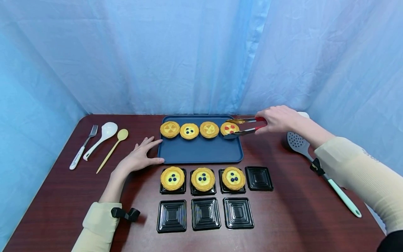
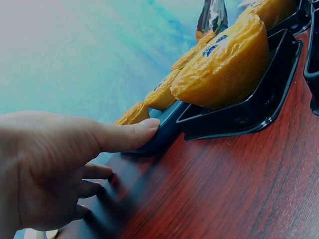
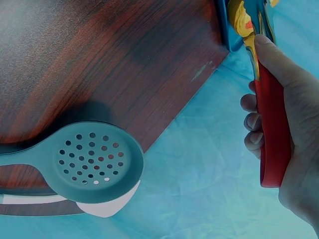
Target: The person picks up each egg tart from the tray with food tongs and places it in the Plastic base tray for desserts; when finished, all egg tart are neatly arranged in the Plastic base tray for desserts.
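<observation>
My right hand (image 1: 277, 119) grips the red handles of the tongs (image 3: 273, 124). The tongs' dark tips stand apart on either side of a tart with red pieces (image 1: 229, 129), the rightmost on the blue tray (image 1: 201, 152). Left of it on the tray sit a blueberry tart (image 1: 189, 131) and two tarts with a plain yellow pattern (image 1: 209, 130). At the tray's left edge lies my left hand (image 1: 138, 157), fingers spread; its thumb (image 2: 134, 134) touches the rim. In front, three blueberry tarts (image 1: 203, 179) rest in black square trays.
Beside them is a bare black square tray (image 1: 259, 178), and several more (image 1: 205, 214) form a nearer row. On the left lie a fork (image 1: 83, 147), a white ladle (image 1: 100, 140) and a yellow spoon (image 1: 112, 150). A slotted spoon (image 3: 94, 159) lies at the right, under my right forearm.
</observation>
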Demonstrator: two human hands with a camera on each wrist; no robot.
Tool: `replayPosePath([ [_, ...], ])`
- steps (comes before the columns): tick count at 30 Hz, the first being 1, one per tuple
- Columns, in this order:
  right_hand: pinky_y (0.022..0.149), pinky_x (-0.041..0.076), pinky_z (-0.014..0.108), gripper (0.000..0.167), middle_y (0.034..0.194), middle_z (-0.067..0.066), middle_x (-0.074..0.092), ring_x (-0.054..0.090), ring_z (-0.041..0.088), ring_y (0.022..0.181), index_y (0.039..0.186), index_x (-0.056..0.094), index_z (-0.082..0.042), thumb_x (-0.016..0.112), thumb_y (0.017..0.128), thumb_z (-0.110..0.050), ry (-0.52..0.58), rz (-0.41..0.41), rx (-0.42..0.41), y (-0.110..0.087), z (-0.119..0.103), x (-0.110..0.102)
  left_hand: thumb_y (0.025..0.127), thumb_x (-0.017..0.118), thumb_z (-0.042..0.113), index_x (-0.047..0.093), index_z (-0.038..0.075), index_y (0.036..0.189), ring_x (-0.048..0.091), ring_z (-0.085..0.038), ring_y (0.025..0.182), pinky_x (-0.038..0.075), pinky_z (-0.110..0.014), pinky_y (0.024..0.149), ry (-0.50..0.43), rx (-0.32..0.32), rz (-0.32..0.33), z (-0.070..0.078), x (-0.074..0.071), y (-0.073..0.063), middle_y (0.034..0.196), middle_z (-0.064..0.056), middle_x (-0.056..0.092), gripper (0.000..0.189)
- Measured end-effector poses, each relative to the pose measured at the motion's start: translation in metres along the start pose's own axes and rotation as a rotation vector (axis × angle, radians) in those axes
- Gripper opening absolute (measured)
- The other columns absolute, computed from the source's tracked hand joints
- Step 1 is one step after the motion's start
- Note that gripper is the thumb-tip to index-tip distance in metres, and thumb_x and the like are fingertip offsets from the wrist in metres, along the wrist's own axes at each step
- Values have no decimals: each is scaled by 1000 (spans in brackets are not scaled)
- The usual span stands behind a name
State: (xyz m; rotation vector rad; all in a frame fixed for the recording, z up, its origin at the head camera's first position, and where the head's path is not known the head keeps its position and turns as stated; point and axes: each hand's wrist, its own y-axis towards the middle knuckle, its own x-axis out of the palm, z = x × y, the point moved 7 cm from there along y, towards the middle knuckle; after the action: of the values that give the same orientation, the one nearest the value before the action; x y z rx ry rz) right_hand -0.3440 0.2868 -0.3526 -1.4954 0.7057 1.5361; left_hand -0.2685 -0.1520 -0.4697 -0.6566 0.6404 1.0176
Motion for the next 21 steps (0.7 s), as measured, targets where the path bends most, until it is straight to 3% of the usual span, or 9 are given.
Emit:
replayPosePath([
  [21,57,49,34,61,83,-2,70,59,14,67,122,71,-14,77,83,-62,-17,-7,-23,0,-4,-5,95,74,41,35,11,161,1,-49,160,-3,-71,126,4,5,4,0,0,-1,171,-26,13,83],
])
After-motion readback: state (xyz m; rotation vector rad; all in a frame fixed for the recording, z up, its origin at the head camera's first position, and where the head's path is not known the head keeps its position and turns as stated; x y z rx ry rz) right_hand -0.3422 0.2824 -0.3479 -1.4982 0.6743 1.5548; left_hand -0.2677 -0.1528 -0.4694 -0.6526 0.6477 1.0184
